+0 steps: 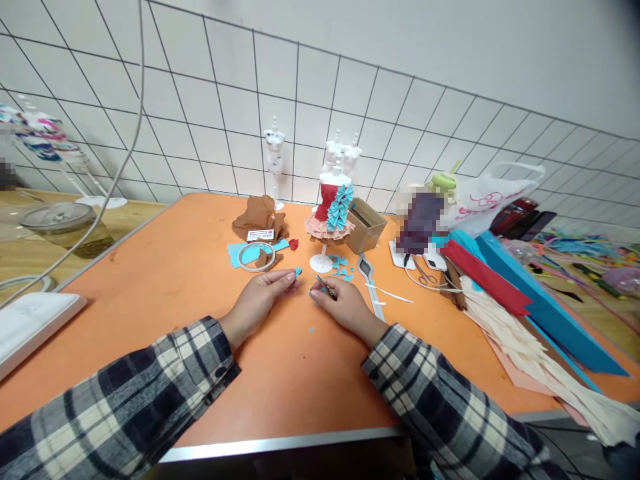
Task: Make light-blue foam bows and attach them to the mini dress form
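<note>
My left hand (263,297) pinches a small folded piece of light-blue crepe paper or cloth (299,272) between thumb and fingertips. A short distance to its right, my right hand (347,303) is closed around a slim dark tool (326,287), which may be tweezers or snips; its kind is unclear. Just beyond both hands stands a small white dress form (335,179) on a round base. It wears a red bodice (327,197), light-blue ruffles (341,208) down one side and a pink ruffled skirt (327,229). Light-blue scraps (343,270) lie beside its base.
Behind the hands are brown fabric (254,217), a ring-shaped roll (257,257) and a cardboard box (367,227). Scissors (427,275), a grey strip (367,273) and long coloured sheets (550,313) lie to the right. A white device (40,323) sits at left.
</note>
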The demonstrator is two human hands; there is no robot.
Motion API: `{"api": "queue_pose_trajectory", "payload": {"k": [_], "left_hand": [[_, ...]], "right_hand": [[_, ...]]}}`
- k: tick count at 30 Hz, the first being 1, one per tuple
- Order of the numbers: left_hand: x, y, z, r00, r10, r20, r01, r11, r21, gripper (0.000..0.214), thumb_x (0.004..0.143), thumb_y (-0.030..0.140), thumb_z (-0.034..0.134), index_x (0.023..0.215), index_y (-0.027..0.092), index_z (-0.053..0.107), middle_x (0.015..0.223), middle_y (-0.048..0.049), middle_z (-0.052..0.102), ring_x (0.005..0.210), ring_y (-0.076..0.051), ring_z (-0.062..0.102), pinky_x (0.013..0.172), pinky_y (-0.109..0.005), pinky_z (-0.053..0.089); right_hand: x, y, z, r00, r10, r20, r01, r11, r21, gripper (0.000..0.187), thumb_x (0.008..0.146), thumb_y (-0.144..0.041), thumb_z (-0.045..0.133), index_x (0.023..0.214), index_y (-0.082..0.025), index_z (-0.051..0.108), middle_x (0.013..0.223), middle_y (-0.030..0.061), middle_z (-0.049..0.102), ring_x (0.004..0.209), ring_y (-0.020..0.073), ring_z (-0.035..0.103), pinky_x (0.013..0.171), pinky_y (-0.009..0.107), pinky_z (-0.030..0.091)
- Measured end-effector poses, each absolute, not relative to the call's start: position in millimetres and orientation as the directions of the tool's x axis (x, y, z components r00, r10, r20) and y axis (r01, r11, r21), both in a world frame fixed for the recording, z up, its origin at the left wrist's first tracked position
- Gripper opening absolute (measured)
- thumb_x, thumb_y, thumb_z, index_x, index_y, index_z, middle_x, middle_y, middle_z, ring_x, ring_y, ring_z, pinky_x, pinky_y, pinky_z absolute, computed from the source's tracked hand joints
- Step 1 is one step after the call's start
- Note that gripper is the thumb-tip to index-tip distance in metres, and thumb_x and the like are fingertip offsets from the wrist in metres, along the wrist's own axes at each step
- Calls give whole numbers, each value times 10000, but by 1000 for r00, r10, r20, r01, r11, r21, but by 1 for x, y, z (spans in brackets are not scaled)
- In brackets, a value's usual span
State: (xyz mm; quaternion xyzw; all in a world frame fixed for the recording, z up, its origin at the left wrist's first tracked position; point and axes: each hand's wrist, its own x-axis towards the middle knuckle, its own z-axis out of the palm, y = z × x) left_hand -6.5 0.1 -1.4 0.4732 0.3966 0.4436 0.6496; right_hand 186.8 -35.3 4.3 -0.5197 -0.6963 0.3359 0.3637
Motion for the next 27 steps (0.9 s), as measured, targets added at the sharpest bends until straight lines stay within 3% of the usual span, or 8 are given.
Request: {"api": "queue_pose_trajectory", "payload": {"k": [2, 5, 10, 13, 17, 23, 27], "left_hand": [[-8, 2, -3, 302, 946, -117, -268, 202, 942, 406, 696, 391, 789, 1035, 172, 735, 951, -77, 762, 922, -209, 683, 942, -359, 485], [-9, 2, -2, 337, 932, -134, -181, 203, 962, 488, 673, 383, 809, 1108, 185, 707, 1049, -91, 749, 1009, -244, 671, 998, -400, 450], [-5, -3, 0, 515, 857, -24, 69, -13, 998, 443, 762, 416, 722, 1155, 215, 691, 1192, -68, 698, 1133, -271, 612, 1017, -380, 431], [-3, -5, 0, 578, 815, 22, 161, -141, 977, 483, 802, 393, 676, 1248, 215, 630, 1074, -61, 733, 1020, -243, 650, 934, -355, 479], [-3, -8, -1, 543, 836, 82, 243, -250, 937, 574, 829, 376, 632, 1356, 182, 511, 830, -25, 692, 811, -188, 657, 814, -323, 512], [-5, -14, 4, 556, 807, 200, 285, -411, 866, 611, 848, 326, 596, 1417, 214, 403, 837, -10, 678, 823, -172, 654, 849, -312, 502], [-5, -15, 8, 518, 824, 229, 349, -448, 823, 546, 840, 323, 603, 1363, 230, 479, 882, -26, 700, 855, -187, 660, 880, -337, 492]], "right_hand": [[186, -38, 7, -187, 957, 220, 542, 287, -790, 172, 840, -350, 573, 855, -190, 633, 699, -24, 587, 631, 119, 504, 591, 233, 363], [182, -41, 9, -149, 937, 316, 570, 343, -747, 141, 844, -309, 564, 850, -191, 641, 713, -9, 608, 665, 134, 540, 634, 249, 401], [181, -38, 7, -59, 946, 319, 415, 314, -854, 189, 818, -317, 608, 942, -179, 642, 921, 41, 682, 848, 170, 629, 771, 285, 476], [182, -36, 6, -40, 958, 284, 380, 277, -883, 207, 790, -306, 634, 957, -184, 631, 957, 43, 684, 879, 176, 638, 801, 301, 485], [183, -36, 6, -92, 968, 235, 372, 252, -893, 172, 781, -287, 627, 918, -183, 612, 892, 25, 656, 833, 164, 613, 770, 295, 474], [181, -35, 3, -171, 971, 167, 368, 220, -903, 107, 741, -224, 609, 839, -193, 581, 772, -20, 590, 712, 132, 528, 674, 263, 423], [182, -34, 4, -157, 973, 167, 297, 207, -932, 122, 715, -220, 624, 804, -188, 548, 764, -28, 542, 680, 114, 485, 634, 245, 394]]}}
